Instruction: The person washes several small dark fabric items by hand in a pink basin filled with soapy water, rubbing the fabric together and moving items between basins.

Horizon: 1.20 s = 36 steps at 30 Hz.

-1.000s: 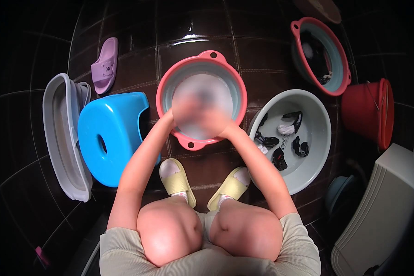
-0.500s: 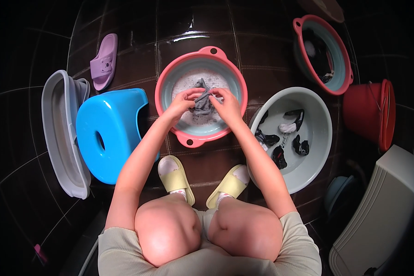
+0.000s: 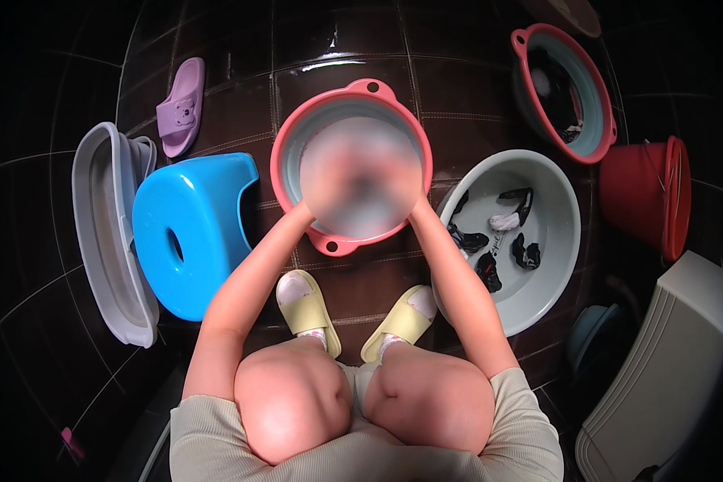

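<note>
Both my forearms reach into a pink-rimmed basin (image 3: 282,132) on the floor in front of me. A round blurred patch covers the basin's middle, so my left hand (image 3: 327,183) and my right hand (image 3: 399,181) show only as soft skin-toned shapes. Their fingers cannot be made out. Between them is a dark grey smudge (image 3: 363,186), too blurred to name now. The water inside is also hidden by the blur.
Right of my basin, a pale grey tub (image 3: 568,241) holds several dark socks (image 3: 525,253). Another pink-rimmed basin (image 3: 524,50) and a red bucket (image 3: 636,193) stand beyond. At left are a blue stool (image 3: 193,265), a grey folded tub (image 3: 96,241) and a lilac slipper (image 3: 180,112).
Half a second ago both hands visibly held a grey cloth over soapy water. Now a blurred patch hides hands and cloth; my forearms have barely shifted.
</note>
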Motion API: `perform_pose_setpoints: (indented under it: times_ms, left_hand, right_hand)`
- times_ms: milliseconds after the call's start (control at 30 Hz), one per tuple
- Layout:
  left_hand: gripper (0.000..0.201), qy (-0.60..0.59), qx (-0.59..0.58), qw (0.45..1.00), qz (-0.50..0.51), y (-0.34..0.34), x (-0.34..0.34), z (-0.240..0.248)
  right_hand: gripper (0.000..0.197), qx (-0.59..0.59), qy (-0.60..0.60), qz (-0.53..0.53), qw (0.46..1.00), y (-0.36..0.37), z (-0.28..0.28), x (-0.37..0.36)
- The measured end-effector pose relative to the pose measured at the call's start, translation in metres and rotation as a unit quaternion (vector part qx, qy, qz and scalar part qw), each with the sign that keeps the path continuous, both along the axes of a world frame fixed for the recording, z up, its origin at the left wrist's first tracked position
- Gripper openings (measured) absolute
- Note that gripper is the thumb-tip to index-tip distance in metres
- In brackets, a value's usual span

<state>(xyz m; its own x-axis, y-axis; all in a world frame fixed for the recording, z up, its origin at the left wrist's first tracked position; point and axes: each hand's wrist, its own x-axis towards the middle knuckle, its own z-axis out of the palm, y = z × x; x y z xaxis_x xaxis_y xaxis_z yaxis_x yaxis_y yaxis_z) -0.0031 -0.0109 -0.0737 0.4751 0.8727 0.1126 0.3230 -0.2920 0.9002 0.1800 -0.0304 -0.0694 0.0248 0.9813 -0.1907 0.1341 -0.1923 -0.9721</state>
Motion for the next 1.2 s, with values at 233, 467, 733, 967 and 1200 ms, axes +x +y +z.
perform_pose_setpoints:
  times_ms: [233, 467, 733, 967, 1200]
  left_hand:
    - [0.037, -0.146, -0.309, 0.939, 0.039, 0.01, 0.008, 0.052]
    - [0.039, -0.167, -0.312, 0.934, 0.046, 0.009, 0.017, 0.05]
    - [0.025, -0.19, -0.267, 0.94, 0.093, 0.01, 0.001, 0.021]
    - [0.03, -0.351, -0.489, 0.789, 0.125, 0.013, 0.009, 0.074]
    - [0.041, -0.174, -0.341, 0.917, 0.11, 0.011, 0.015, 0.059]
  right_hand:
    - [0.02, -0.087, 0.081, -0.087, 0.989, 0.004, 0.03, -0.006]
    - [0.026, 0.039, -0.052, 0.033, 0.997, -0.007, -0.012, 0.011]
    - [0.015, 0.064, -0.274, 0.033, 0.959, -0.002, 0.034, -0.011]
    - [0.013, 0.098, -0.238, -0.051, 0.965, 0.001, 0.038, -0.017]
    - [0.013, 0.04, -0.057, -0.101, 0.992, 0.002, 0.019, -0.013]
